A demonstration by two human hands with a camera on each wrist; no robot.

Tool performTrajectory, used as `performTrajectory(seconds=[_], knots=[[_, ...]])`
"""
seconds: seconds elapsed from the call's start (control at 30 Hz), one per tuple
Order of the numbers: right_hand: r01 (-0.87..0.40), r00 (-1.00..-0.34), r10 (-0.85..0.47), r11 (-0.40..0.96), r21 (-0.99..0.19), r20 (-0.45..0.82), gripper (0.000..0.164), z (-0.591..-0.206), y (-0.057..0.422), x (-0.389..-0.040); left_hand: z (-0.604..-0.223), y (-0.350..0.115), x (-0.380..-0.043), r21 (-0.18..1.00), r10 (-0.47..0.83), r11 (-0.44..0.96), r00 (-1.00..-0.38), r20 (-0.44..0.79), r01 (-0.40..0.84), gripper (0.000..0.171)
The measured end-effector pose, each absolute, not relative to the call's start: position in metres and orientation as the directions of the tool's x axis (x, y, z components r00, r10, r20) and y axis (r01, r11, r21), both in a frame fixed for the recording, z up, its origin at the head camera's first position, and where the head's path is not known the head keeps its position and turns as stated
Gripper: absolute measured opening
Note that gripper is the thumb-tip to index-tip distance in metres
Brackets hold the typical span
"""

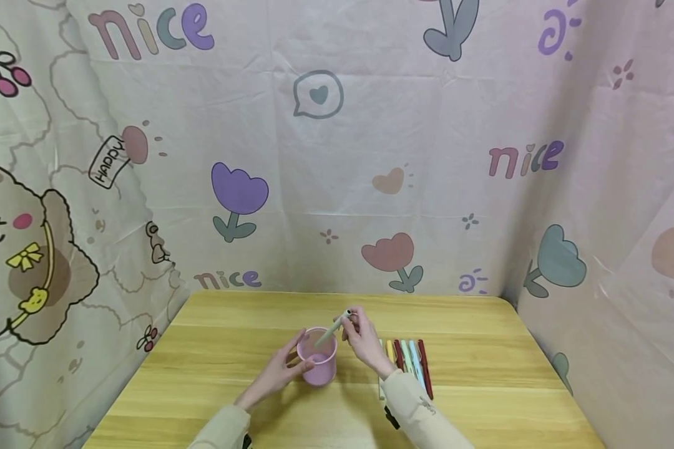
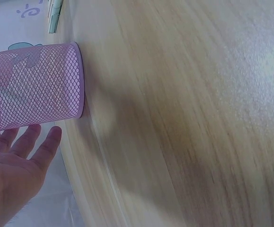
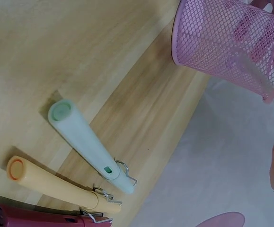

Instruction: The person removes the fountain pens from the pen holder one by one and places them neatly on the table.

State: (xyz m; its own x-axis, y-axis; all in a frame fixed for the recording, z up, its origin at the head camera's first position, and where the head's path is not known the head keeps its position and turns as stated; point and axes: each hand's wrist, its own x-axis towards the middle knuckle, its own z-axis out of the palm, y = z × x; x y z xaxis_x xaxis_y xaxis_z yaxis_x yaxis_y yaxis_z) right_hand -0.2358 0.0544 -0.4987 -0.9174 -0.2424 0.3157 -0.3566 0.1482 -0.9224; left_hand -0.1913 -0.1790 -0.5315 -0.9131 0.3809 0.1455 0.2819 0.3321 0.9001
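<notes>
A pink mesh pen holder [image 1: 321,375] stands upright on the wooden table. My left hand [image 1: 281,369] holds it around the rim, thumb on the near side and fingers on the far side; in the left wrist view, fingers [image 2: 25,147] lie along the mesh wall. Above the rim on the right, my right hand [image 1: 365,342] pinches a pale green pen [image 1: 332,329] near its upper end. That pen slants down to the left, its lower part inside the holder and showing faintly through the mesh in the right wrist view.
Right of the holder lies a row of several pens, among them a pale green pen [image 3: 87,142], a yellow pen [image 3: 56,184] and a dark red pen [image 3: 42,218]. My right forearm partly covers the row. A printed curtain [image 1: 337,143] hangs behind the table [image 1: 230,324].
</notes>
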Motion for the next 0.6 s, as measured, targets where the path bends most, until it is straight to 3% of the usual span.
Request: performTrajectory(seconds=[0.6], knots=[[-0.376,-0.911,-0.161,-0.045,-0.925,0.378,0.024,-0.4944,0.0597,-0.2337,-0.5291,-0.1802,-0.1917,0.9,0.393,0.321,-0.906,0.157,0.295,0.086]])
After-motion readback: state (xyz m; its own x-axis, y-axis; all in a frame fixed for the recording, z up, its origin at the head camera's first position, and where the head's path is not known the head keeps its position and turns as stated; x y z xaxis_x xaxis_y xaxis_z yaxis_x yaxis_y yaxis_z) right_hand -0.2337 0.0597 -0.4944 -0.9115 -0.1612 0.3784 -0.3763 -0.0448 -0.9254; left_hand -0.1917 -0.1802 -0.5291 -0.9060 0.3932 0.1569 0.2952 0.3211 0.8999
